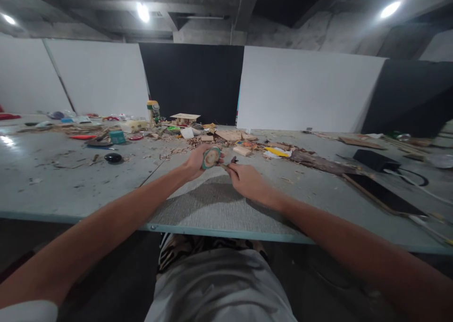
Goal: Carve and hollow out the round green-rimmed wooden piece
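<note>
My left hand (pixel 197 162) is closed around a small round wooden disc (pixel 211 157) with a greenish rim, held up on edge above the grey table (pixel 71 185). My right hand (pixel 247 180) is closed on a small dark tool (pixel 231 162) whose tip points at the disc's right side. Both hands meet near the middle of the table, over a grey textured mat (pixel 212 204). Wood shavings (pixel 177 151) lie just beyond the hands.
Wood scraps, a yellow item (pixel 278 152), a small wooden model (pixel 184 118), a jar (pixel 153 111) and a teal box (pixel 117 136) clutter the far side. A black oval object (pixel 113 158) lies left. A black box (pixel 375 160), cable and dark panel (pixel 384 197) lie right.
</note>
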Motion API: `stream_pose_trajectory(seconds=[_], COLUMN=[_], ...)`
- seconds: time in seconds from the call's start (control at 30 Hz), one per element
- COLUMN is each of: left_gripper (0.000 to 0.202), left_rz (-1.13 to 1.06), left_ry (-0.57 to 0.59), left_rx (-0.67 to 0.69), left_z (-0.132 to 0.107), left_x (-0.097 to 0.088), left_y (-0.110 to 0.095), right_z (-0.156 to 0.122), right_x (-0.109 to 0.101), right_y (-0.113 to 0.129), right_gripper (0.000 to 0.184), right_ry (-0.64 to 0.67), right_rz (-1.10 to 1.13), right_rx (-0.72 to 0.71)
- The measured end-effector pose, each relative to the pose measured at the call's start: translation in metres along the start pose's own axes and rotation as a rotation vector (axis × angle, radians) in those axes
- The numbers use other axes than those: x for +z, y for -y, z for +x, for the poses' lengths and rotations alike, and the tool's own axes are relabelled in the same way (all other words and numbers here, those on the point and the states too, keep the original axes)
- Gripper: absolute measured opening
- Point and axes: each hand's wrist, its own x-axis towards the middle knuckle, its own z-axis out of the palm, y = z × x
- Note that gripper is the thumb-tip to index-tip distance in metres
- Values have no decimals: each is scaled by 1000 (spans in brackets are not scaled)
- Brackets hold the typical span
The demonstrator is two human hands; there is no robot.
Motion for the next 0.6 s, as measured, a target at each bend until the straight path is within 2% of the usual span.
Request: stream_pose_trajectory(seconds=[0.13, 0.2, 0.37, 0.6], left_gripper=[35, 37, 36, 36], left_rz=[-11, -12, 25, 56], left_ry=[59, 56, 55, 38], left_rx=[4, 7, -22, -30], left_z=[3, 4, 4, 3], left_x=[-1, -3, -9, -12], left_y=[-7, -9, -7, -7], right_z=[4, 6, 7, 6], right_x=[-5, -7, -3, 1], right_y=[-6, -7, -11, -15], right_gripper=[37, 41, 29, 33], right_ry=[129, 143, -2, -4], right_rz=[352, 434, 201, 45], right_rx=[68, 92, -25, -19])
